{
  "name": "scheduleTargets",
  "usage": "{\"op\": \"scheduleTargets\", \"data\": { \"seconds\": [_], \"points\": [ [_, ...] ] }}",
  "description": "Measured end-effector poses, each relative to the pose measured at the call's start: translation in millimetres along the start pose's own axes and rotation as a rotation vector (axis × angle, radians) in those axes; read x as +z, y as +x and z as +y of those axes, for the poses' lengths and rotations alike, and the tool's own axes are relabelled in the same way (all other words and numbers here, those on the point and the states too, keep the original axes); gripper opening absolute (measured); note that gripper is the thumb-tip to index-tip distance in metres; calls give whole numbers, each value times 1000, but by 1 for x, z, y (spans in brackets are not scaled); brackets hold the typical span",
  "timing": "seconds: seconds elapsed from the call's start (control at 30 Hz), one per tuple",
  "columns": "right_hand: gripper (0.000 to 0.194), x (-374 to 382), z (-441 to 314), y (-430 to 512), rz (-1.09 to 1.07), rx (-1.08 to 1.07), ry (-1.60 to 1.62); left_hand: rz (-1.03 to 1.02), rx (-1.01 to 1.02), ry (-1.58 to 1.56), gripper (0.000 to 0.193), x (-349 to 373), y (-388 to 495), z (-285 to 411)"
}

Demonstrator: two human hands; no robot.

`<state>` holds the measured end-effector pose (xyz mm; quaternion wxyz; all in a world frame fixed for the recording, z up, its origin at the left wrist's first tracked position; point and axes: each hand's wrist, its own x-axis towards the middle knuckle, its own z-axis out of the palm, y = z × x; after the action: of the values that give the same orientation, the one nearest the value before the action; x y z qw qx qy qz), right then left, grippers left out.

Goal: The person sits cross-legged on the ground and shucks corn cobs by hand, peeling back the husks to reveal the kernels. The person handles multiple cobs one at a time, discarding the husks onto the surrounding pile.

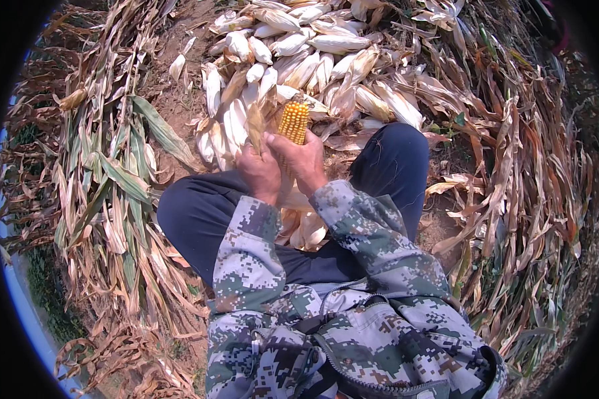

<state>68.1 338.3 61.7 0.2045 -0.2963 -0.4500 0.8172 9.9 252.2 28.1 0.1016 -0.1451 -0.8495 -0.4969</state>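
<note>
A yellow ear of corn (294, 121) stands tip up between my hands, its kernels bare over the upper part. My right hand (302, 159) grips it lower down, thumb across the front. In my left hand (260, 169) is a strip of dry corn husk (255, 124), pinched between thumb and fingers and peeled to the left of the ear. Both hands touch or nearly touch at the thumbs. The ear's lower end is mostly hidden by my fingers. Below the hands, pale loose husks (307, 230) lie between my legs.
In front lies a heap of corn ears in pale husks (299, 45). Dry cornstalks and leaves are piled at the left (120, 199) and at the right (524, 199). My bent knees (392, 164) frame the hands. Brown soil (177, 90) shows left of the heap.
</note>
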Motion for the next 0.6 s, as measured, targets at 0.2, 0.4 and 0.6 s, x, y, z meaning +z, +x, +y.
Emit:
{"op": "scheduleTargets", "data": {
  "seconds": [0.2,0.4,0.6],
  "points": [
    [31,-4,5,-2,68,-67,-22,58,-185,-207,38,9,-1,-10],
    [29,-15,3,-3,25,-122,167,123,-543,-649,22,6,14,-19],
    [26,-47,-40,12,110,3,566,347,-750,-889,27,-25,37,-23]
  ]
}}
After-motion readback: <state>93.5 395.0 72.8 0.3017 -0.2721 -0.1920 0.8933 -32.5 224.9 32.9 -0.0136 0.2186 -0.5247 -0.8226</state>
